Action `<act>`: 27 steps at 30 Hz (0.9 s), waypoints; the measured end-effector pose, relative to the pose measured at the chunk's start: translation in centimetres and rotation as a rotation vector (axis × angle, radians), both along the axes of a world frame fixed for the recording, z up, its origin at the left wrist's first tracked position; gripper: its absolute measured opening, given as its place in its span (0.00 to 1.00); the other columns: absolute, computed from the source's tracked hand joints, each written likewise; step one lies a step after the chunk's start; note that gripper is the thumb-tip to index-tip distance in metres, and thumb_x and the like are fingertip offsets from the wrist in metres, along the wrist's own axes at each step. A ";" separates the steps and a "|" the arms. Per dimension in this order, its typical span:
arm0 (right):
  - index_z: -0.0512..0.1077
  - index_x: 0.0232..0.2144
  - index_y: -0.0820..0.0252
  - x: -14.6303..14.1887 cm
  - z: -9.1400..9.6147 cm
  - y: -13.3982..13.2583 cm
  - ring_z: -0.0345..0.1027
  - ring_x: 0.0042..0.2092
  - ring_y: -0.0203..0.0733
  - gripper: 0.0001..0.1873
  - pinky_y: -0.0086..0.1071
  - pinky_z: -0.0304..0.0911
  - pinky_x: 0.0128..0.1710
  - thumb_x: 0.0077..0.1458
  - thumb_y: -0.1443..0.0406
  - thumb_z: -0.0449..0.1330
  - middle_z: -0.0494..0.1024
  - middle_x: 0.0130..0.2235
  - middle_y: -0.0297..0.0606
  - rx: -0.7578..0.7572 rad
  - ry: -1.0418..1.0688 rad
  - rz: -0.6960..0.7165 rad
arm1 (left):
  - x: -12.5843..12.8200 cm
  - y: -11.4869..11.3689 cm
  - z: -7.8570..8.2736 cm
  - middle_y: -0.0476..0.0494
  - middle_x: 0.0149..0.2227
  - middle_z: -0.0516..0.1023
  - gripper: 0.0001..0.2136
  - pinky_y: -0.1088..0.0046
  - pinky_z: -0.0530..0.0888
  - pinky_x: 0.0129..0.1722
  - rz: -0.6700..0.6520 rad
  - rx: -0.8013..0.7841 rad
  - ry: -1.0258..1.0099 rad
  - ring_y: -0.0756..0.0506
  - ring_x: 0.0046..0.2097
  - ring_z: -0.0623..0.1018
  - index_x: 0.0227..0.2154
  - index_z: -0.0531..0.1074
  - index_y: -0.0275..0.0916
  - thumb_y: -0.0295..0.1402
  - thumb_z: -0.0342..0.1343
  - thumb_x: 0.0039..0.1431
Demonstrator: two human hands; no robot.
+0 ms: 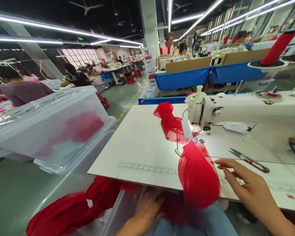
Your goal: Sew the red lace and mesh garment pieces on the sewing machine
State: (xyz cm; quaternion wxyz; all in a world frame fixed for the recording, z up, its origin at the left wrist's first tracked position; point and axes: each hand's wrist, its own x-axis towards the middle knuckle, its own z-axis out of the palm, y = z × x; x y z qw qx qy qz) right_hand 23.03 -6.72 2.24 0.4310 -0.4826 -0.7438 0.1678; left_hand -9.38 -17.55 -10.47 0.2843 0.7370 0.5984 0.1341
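Red cloth [199,180] bulges over the edge of our bench [137,141], just beside the fingers of our right hand [254,186], which curl loosely; we cannot tell whether they pinch it. Our left hand [146,209] is blurred, its grip unclear to us. Left of its fingers, our open clear box [118,209] holds more red fabric [68,209]; farther out, a second box [39,131] shows red and pale contents [86,127] through its wall.
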 end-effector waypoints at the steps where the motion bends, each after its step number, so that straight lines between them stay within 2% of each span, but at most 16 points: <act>1: 0.77 0.38 0.50 0.3 -0.8 -0.1 0.78 0.31 0.44 0.15 0.34 0.68 0.23 0.59 0.51 0.55 0.84 0.38 0.39 -0.101 -0.003 -0.083 | 0.6 -0.6 0.3 0.38 0.65 0.69 0.27 0.44 0.65 0.65 -0.004 -0.090 -0.007 0.30 0.65 0.67 0.60 0.69 0.49 0.33 0.65 0.57; 4: 0.75 0.32 0.51 0.2 -2.1 -0.2 0.75 0.29 0.45 0.23 0.36 0.65 0.23 0.55 0.44 0.52 0.82 0.34 0.39 -0.329 -0.108 -0.193 | 3.4 -0.3 2.5 0.37 0.70 0.60 0.35 0.44 0.57 0.69 0.039 -0.257 -0.167 0.30 0.70 0.59 0.68 0.59 0.48 0.35 0.61 0.59; 6: 0.74 0.32 0.51 -0.4 -2.0 -0.4 0.75 0.29 0.47 0.26 0.37 0.63 0.24 0.54 0.40 0.50 0.81 0.31 0.39 -0.394 -0.194 -0.208 | 5.8 0.5 4.0 0.37 0.69 0.63 0.32 0.48 0.58 0.69 0.088 -0.250 -0.340 0.32 0.69 0.61 0.67 0.63 0.46 0.38 0.60 0.59; 8: 0.74 0.34 0.51 -0.9 -1.6 -0.6 0.75 0.30 0.49 0.27 0.37 0.63 0.24 0.53 0.39 0.49 0.81 0.32 0.40 -0.400 -0.233 -0.218 | 8.0 1.2 5.0 0.36 0.62 0.72 0.27 0.54 0.65 0.64 0.124 -0.235 -0.499 0.33 0.62 0.69 0.60 0.70 0.40 0.41 0.61 0.58; 10: 0.73 0.37 0.51 -1.3 -1.2 -0.8 0.76 0.32 0.50 0.27 0.38 0.64 0.25 0.52 0.40 0.49 0.81 0.33 0.40 -0.388 -0.236 -0.235 | 9.8 1.6 5.7 0.36 0.49 0.80 0.22 0.61 0.72 0.53 0.138 -0.267 -0.619 0.36 0.50 0.76 0.50 0.76 0.36 0.47 0.59 0.60; 13: 0.71 0.32 0.49 -1.4 -0.7 -1.2 0.74 0.27 0.50 0.26 0.37 0.58 0.21 0.51 0.40 0.46 0.79 0.27 0.38 -0.447 -0.302 -0.256 | 11.3 1.7 7.0 0.42 0.32 0.77 0.29 0.70 0.71 0.38 0.111 -0.360 -0.776 0.44 0.35 0.73 0.36 0.76 0.34 0.60 0.50 0.62; 16: 0.69 0.25 0.48 -1.3 -0.4 -1.6 0.70 0.21 0.48 0.27 0.35 0.53 0.18 0.53 0.39 0.44 0.75 0.20 0.35 -0.558 -0.358 -0.174 | 11.8 1.9 9.1 0.44 0.30 0.72 0.34 0.72 0.69 0.36 0.047 -0.395 -0.931 0.47 0.33 0.70 0.31 0.72 0.35 0.67 0.45 0.61; 18: 0.70 0.25 0.48 -1.2 -0.4 -1.7 0.71 0.22 0.47 0.26 0.36 0.57 0.19 0.53 0.39 0.46 0.75 0.20 0.33 -0.595 -0.291 -0.106 | 12.1 2.1 10.2 0.44 0.30 0.73 0.34 0.72 0.69 0.38 0.003 -0.421 -1.010 0.46 0.34 0.71 0.31 0.73 0.35 0.67 0.47 0.61; 21: 0.72 0.33 0.48 -1.1 -1.0 -1.3 0.75 0.26 0.48 0.24 0.38 0.65 0.25 0.51 0.40 0.50 0.79 0.24 0.33 -0.614 -0.116 -0.091 | 12.6 2.4 10.6 0.43 0.27 0.74 0.33 0.70 0.71 0.38 0.018 -0.491 -1.163 0.45 0.33 0.74 0.32 0.75 0.34 0.66 0.51 0.59; 25: 0.70 0.41 0.50 -1.0 -1.7 -0.3 0.73 0.25 0.47 0.27 0.39 0.67 0.27 0.52 0.39 0.51 0.81 0.27 0.35 -0.583 -0.008 -0.154 | 13.8 2.5 9.7 0.45 0.24 0.74 0.32 0.71 0.74 0.33 0.250 -0.604 -1.411 0.47 0.27 0.74 0.33 0.75 0.35 0.65 0.60 0.52; 27: 0.69 0.42 0.51 -1.4 -1.8 -0.2 0.73 0.24 0.46 0.26 0.38 0.67 0.25 0.54 0.40 0.53 0.81 0.27 0.35 -0.629 0.037 -0.046 | 14.2 2.4 9.7 0.45 0.24 0.75 0.33 0.70 0.75 0.33 0.252 -0.657 -1.474 0.47 0.26 0.75 0.35 0.76 0.35 0.67 0.59 0.51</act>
